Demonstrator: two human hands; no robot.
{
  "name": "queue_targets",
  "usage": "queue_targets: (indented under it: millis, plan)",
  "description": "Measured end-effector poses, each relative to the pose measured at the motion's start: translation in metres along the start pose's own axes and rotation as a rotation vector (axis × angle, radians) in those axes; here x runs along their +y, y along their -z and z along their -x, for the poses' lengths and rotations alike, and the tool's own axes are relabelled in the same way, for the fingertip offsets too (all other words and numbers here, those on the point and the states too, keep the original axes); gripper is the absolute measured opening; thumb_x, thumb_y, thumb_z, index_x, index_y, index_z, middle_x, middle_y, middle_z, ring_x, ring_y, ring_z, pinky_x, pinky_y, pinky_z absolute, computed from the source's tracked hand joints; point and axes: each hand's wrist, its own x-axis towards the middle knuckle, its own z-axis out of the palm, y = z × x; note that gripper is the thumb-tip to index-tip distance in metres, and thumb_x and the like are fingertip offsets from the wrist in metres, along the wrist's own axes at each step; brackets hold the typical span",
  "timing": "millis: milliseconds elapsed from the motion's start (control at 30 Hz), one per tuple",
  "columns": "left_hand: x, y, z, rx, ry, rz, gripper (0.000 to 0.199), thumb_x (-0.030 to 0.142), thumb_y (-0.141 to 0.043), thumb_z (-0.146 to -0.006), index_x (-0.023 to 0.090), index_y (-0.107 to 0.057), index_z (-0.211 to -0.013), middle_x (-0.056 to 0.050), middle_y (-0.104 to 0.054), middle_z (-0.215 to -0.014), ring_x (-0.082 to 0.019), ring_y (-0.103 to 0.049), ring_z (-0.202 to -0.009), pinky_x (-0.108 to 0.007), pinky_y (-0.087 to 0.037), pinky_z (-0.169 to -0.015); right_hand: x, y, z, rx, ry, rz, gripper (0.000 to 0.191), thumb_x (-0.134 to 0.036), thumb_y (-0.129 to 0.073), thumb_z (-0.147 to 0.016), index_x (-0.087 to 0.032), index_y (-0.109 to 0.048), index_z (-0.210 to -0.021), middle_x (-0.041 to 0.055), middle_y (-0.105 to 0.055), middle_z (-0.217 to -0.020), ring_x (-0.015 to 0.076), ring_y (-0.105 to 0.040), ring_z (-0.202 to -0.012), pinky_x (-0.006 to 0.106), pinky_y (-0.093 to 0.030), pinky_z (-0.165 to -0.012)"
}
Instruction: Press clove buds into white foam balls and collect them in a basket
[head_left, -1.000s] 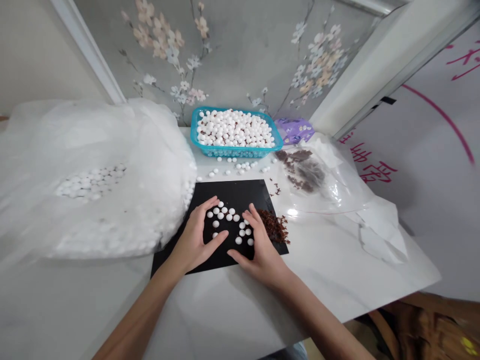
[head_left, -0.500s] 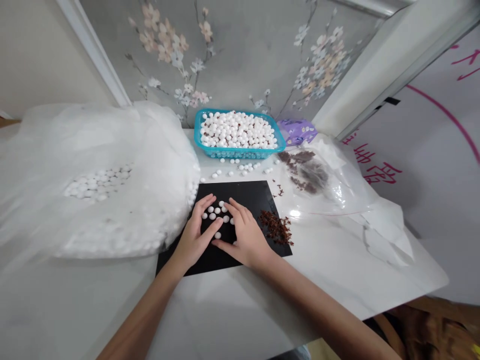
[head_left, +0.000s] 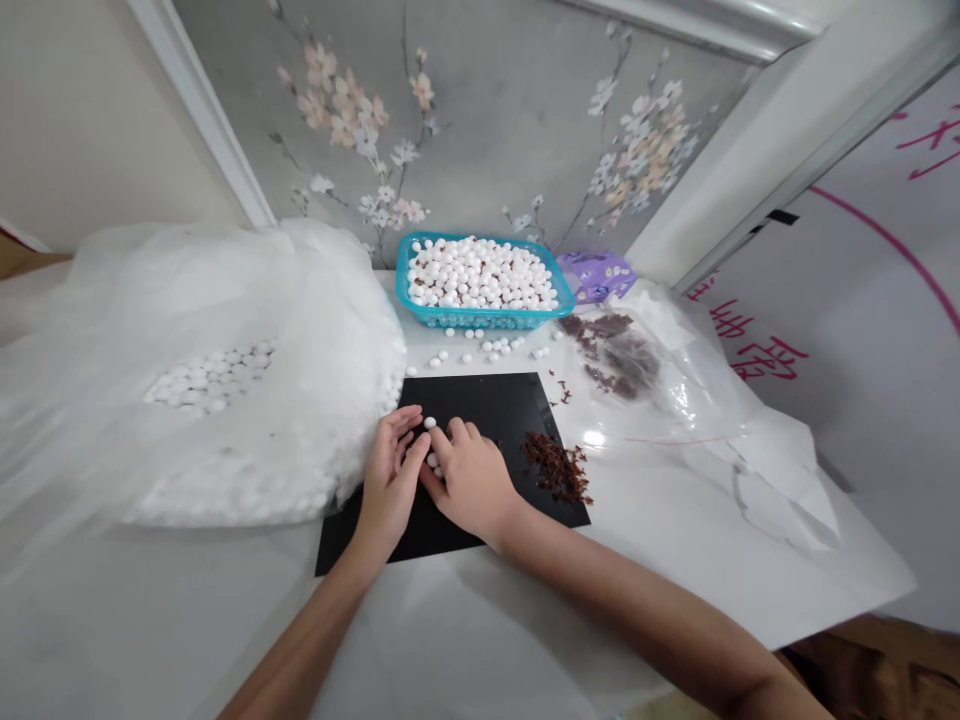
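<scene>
Several small white balls (head_left: 430, 423) lie bunched over the black mat (head_left: 495, 400), some of them covered by my hands. My left hand (head_left: 391, 480) is cupped at the left of the bunch, its fingers curled and the thumb against the balls. From the right, my right hand (head_left: 472, 482) closes over the same balls with bent fingers. The two hands meet around the bunch, and what lies beneath the right palm is hidden. A pile of small brown-red stem-like bits (head_left: 556, 468) rests on the mat's right edge.
A turquoise basket (head_left: 484, 318) full of white balls stands at the back, loose balls before it. A big translucent bag (head_left: 225, 300) of balls fills the left. On the right lie a clear bag (head_left: 675, 400) with brown bits and a purple packet (head_left: 596, 275).
My hands have drawn closer together, sweeping the spread-out white balls into a tight bunch. Fingers that were stretched are now curled. The view has shifted slightly.
</scene>
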Motion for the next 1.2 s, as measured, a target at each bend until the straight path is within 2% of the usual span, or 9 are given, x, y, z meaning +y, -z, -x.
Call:
queue_targets:
  millis: [133, 300, 500, 600, 700, 833, 1000, 1100, 1200]
  plan:
    - [0.0, 0.0, -0.001, 0.05, 0.003, -0.023, 0.025, 0.034, -0.054, -0.081, 0.022, -0.053, -0.103, -0.007, -0.056, -0.115, -0.021, -0.049, -0.115, -0.038, -0.036, -0.101, -0.006, -0.001, 0.001, -0.073, 0.054, 0.085, 0.025, -0.033, -0.037, -0.09, -0.018, -0.051, -0.104, 0.008, -0.056, -0.089, 0.0235, -0.054, -0.078, 0.029, -0.044, -0.054]
    - [0.001, 0.002, -0.002, 0.086, 0.025, -0.006, 0.024, 0.033, -0.055, -0.079, 0.021, -0.056, -0.1, -0.006, -0.059, -0.112, -0.021, -0.053, -0.11, -0.037, -0.039, -0.098, -0.003, -0.004, -0.001, -0.096, 0.122, 0.11, 0.023, -0.031, -0.036, -0.091, -0.018, -0.055, -0.093, 0.0071, -0.06, -0.084, 0.0202, -0.058, -0.071, 0.026, -0.041, -0.053]
    - [0.0, 0.006, -0.003, 0.167, 0.052, 0.024, 0.021, 0.031, -0.055, -0.078, 0.02, -0.059, -0.095, -0.006, -0.062, -0.107, -0.021, -0.055, -0.106, -0.035, -0.042, -0.092, 0.006, -0.013, 0.004, 0.005, 0.282, 0.095, 0.024, -0.028, -0.038, -0.09, -0.017, -0.058, -0.082, 0.0054, -0.061, -0.075, 0.0184, -0.058, -0.066, 0.025, -0.036, -0.051]
    - [-0.001, 0.008, -0.003, 0.179, 0.052, 0.02, 0.021, 0.032, -0.056, -0.077, 0.02, -0.059, -0.094, -0.005, -0.062, -0.105, -0.021, -0.055, -0.105, -0.034, -0.042, -0.091, 0.012, -0.013, 0.005, 0.061, 0.277, 0.035, 0.022, -0.028, -0.043, -0.088, -0.017, -0.058, -0.076, 0.0038, -0.06, -0.071, 0.0161, -0.058, -0.065, 0.024, -0.036, -0.053]
    - [-0.004, 0.011, -0.003, 0.175, 0.064, 0.025, 0.022, 0.034, -0.056, -0.077, 0.02, -0.059, -0.095, -0.005, -0.062, -0.106, -0.021, -0.055, -0.105, -0.033, -0.043, -0.089, 0.021, 0.001, -0.008, 0.104, 0.227, -0.038, 0.02, -0.029, -0.045, -0.087, -0.017, -0.056, -0.076, 0.0022, -0.06, -0.07, 0.0136, -0.057, -0.064, 0.023, -0.035, -0.055]
    - [-0.009, 0.012, -0.005, 0.167, 0.073, 0.041, 0.023, 0.036, -0.057, -0.076, 0.02, -0.059, -0.092, -0.006, -0.063, -0.104, -0.023, -0.055, -0.104, -0.034, -0.043, -0.087, 0.04, 0.041, -0.063, 0.132, 0.123, -0.036, 0.023, -0.034, -0.044, -0.089, -0.016, -0.056, -0.081, 0.0036, -0.062, -0.076, 0.013, -0.057, -0.066, 0.022, -0.033, -0.057]
    - [-0.011, 0.015, -0.007, 0.193, 0.064, 0.02, 0.023, 0.037, -0.058, -0.074, 0.019, -0.06, -0.088, -0.007, -0.063, -0.103, -0.024, -0.056, -0.103, -0.036, -0.042, -0.09, 0.066, 0.095, -0.173, 0.105, 0.122, 0.018, 0.027, -0.037, -0.049, -0.086, -0.013, -0.061, -0.081, 0.0062, -0.065, -0.077, 0.0151, -0.057, -0.072, 0.023, -0.033, -0.062]
    - [-0.01, 0.017, -0.008, 0.193, 0.059, 0.011, 0.024, 0.038, -0.059, -0.073, 0.019, -0.06, -0.088, -0.008, -0.064, -0.102, -0.025, -0.056, -0.103, -0.036, -0.042, -0.089, 0.079, 0.11, -0.228, 0.081, 0.085, 0.035, 0.029, -0.037, -0.049, -0.087, -0.011, -0.062, -0.086, 0.0079, -0.066, -0.083, 0.0163, -0.057, -0.078, 0.024, -0.036, -0.065]
    - [-0.01, 0.016, -0.009, 0.223, 0.05, 0.035, 0.026, 0.038, -0.061, -0.071, 0.018, -0.061, -0.087, -0.008, -0.064, -0.1, -0.025, -0.057, -0.099, -0.037, -0.043, -0.088, 0.086, 0.112, -0.258, 0.025, 0.055, 0.046, 0.032, -0.042, -0.049, -0.087, -0.012, -0.061, -0.093, 0.0066, -0.064, -0.09, 0.0164, -0.058, -0.083, 0.028, -0.042, -0.071]
